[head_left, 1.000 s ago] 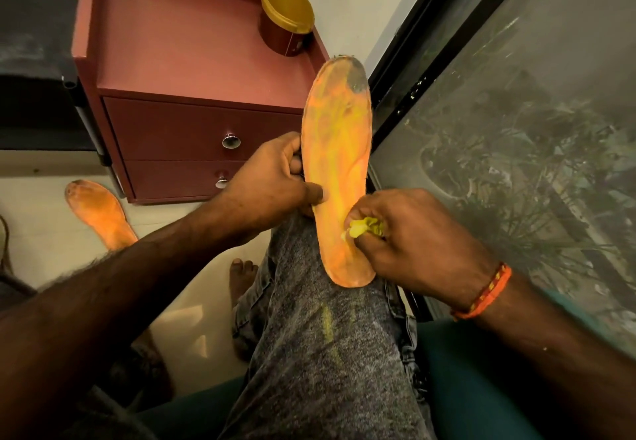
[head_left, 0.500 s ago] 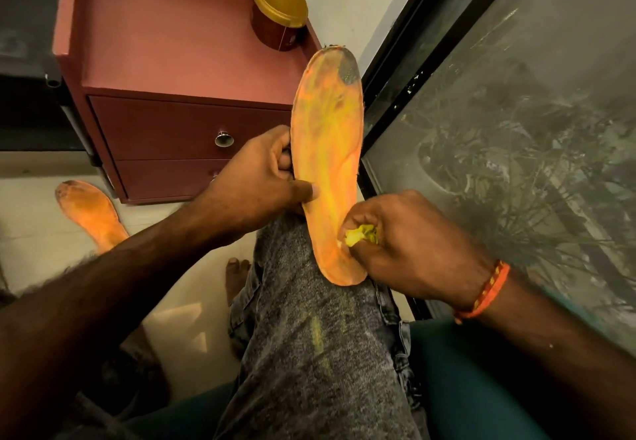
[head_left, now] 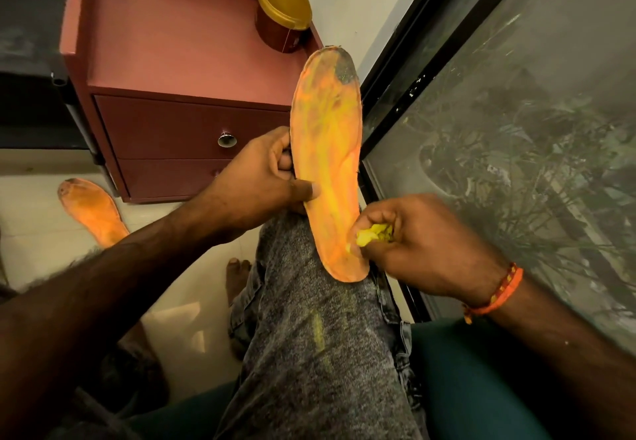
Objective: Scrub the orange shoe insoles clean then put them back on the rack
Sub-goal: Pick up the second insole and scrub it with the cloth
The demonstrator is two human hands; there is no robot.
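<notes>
Resting heel-down on the knee (head_left: 309, 302), the insole (head_left: 327, 164) stands between both hands: left hand (head_left: 254, 185) grips its left edge, right hand (head_left: 423, 247) pinches a yellow rag (head_left: 370, 235) against its heel.

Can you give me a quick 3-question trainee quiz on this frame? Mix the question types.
1. True or false: the left hand holds the insole propped on the knee.
2. Multiple choice: what do the fingers of the right hand pinch? A) a brush B) a yellow wad C) a drawer knob
3. Fill in: the second insole lies on the ____.

Key
1. True; the thumb presses the insole's face, fingers curl behind its edge.
2. B; it sits against the lower part of the insole, near the heel.
3. Floor, left of the red cabinet, which carries a gold-lidded tub.
</notes>
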